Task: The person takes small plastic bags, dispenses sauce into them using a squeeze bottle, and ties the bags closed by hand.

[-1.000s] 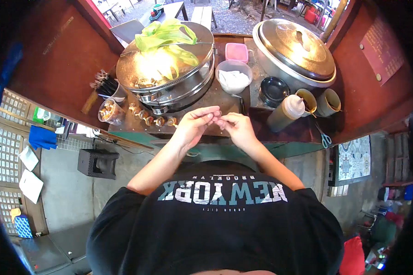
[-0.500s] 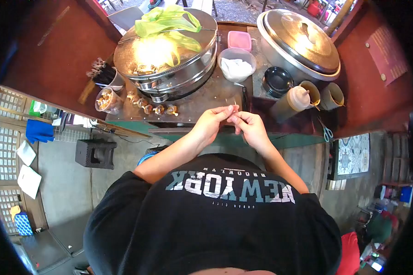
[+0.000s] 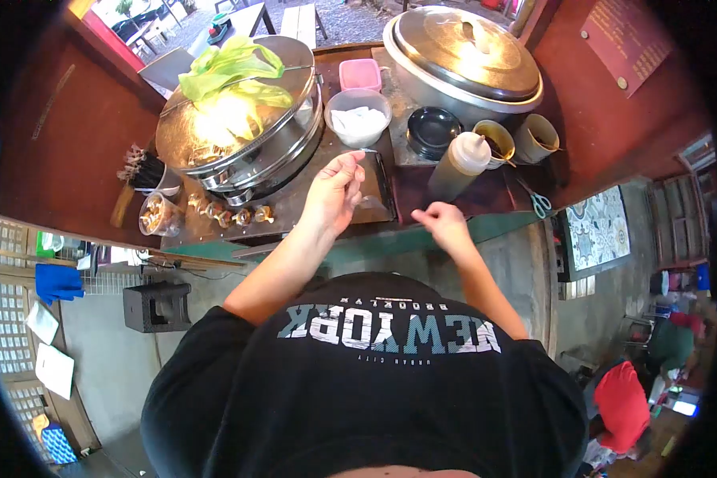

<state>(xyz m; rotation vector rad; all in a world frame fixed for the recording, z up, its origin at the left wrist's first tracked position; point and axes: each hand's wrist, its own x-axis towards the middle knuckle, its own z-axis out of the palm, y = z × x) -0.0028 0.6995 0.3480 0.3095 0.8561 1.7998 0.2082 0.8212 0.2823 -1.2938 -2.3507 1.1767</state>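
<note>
My left hand (image 3: 338, 187) is raised over the counter's front part, thumb and fingers pinched together. Anything between those fingertips is too small to make out. Lower and to the right, apart from it, my right hand (image 3: 444, 225) is closed near the counter's front edge, below a squeeze bottle (image 3: 460, 167); what it may hold is hidden. Beyond my left hand sits a clear tub (image 3: 358, 119) with white contents. Several small tied bags (image 3: 243, 216) lie in a row left of my hands, beside a plastic cup (image 3: 159, 215) of similar bags.
A large steel steamer (image 3: 271, 155) with green plastic on its lid stands at left, a lidded pot (image 3: 470, 56) at back right. Black bowls (image 3: 433, 131), two sauce containers (image 3: 537, 137), scissors (image 3: 540, 204) and a pink box (image 3: 360, 75) are also on the counter.
My hands were together at the fingertips and are now apart, my left hand higher and my right hand lower. The camera view has shifted, so the counter items appear further left.
</note>
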